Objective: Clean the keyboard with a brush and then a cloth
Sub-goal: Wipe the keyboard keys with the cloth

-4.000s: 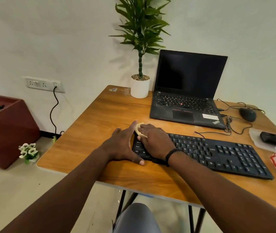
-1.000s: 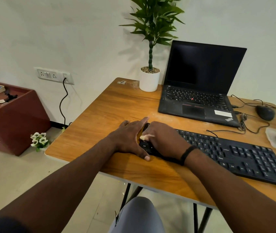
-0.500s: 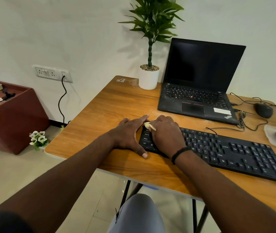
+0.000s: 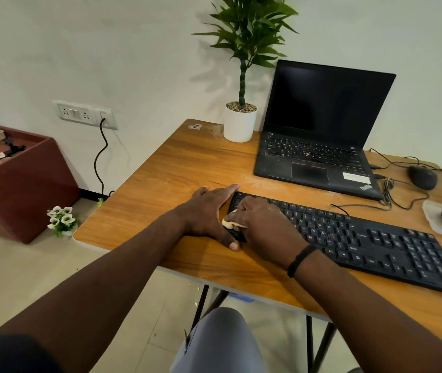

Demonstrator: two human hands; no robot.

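Wiping toward the near edge now, the right hand (image 4: 260, 224) pinches the pale cloth (image 4: 231, 224) beneath curled fingers on the keyboard (image 4: 370, 238); left hand (image 4: 209, 211), fingers flat, braces its end. Cloth stage continues.

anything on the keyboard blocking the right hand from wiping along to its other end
Nothing visible does. The right hand presses the cloth on the keyboard at its left end, beside the left hand; the remaining keys show nothing lying on them.

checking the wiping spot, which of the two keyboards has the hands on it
The separate black keyboard at the table's near edge: left hand at its end, right hand holding a cloth. The laptop sits untouched behind.
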